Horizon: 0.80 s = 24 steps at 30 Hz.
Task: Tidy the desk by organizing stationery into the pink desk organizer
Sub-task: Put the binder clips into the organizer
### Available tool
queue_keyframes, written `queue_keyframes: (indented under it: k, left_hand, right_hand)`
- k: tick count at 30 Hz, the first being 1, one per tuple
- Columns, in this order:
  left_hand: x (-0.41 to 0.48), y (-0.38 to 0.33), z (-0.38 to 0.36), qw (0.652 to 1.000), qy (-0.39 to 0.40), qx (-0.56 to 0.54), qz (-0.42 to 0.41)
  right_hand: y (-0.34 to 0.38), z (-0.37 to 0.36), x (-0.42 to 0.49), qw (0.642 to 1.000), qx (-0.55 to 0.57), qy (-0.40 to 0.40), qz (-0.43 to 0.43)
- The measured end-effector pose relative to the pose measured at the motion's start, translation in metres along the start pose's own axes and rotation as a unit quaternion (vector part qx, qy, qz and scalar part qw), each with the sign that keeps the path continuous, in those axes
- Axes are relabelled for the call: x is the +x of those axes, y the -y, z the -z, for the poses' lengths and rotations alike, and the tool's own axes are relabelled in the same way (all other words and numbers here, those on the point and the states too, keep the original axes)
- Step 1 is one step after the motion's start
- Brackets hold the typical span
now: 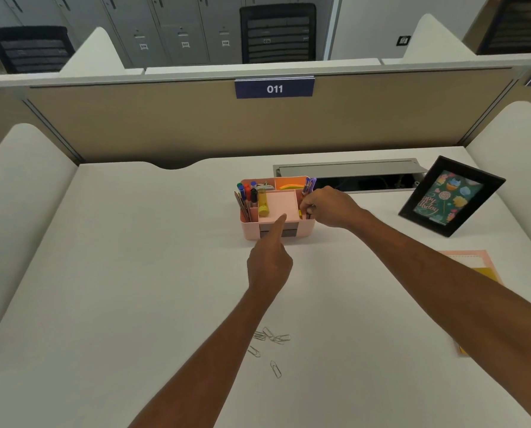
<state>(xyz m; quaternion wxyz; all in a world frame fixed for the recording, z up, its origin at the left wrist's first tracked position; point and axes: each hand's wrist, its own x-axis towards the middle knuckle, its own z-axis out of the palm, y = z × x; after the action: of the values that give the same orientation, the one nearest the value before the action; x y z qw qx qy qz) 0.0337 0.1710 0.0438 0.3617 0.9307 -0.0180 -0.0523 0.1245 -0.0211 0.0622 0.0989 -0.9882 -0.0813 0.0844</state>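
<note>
The pink desk organizer [304, 228] stands mid-desk, holding pens and markers [247, 193] on its left, a yellow glue stick [263, 205], orange sticky notes [290, 184] at the back and purple pens [309, 184] on the right. My right hand [327, 206] is over the organizer's right compartment, fingers pinched on a small yellow item [300, 214]. My left hand [269, 264] is in front of the organizer, its index finger stretched out to touch the front rim, holding nothing. Several loose paper clips [270, 341] lie on the desk near me.
A black picture frame [451, 196] leans at the right. A pink and yellow notepad [480, 267] lies under my right forearm. A grey cable tray [350, 169] is open behind the organizer. A beige partition [196, 125] closes the back.
</note>
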Motion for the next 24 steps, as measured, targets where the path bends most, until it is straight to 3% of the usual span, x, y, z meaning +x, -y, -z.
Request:
queue_keyframes:
  k: [10,17,21,24]
  left_hand:
    - [-0.015,0.022,0.008,1.0,-0.02,-0.003,0.022]
    - [-0.02,0.035,0.01,0.999,-0.024,0.017,0.038]
    - [-0.017,0.041,0.01,0.998,-0.019,0.049,0.035]
    - [-0.01,0.04,0.013,0.994,-0.023,0.099,0.029]
  right_hand:
    - [0.003,0.002,-0.005,0.999,-0.006,-0.022,-0.022]
    - [0.029,0.0,-0.036,0.986,0.041,-0.155,-0.045]
    - [0.059,-0.027,-0.063,0.989,0.082,-0.117,-0.037]
    - [0.079,-0.05,-0.071,0.976,0.18,-0.067,-0.106]
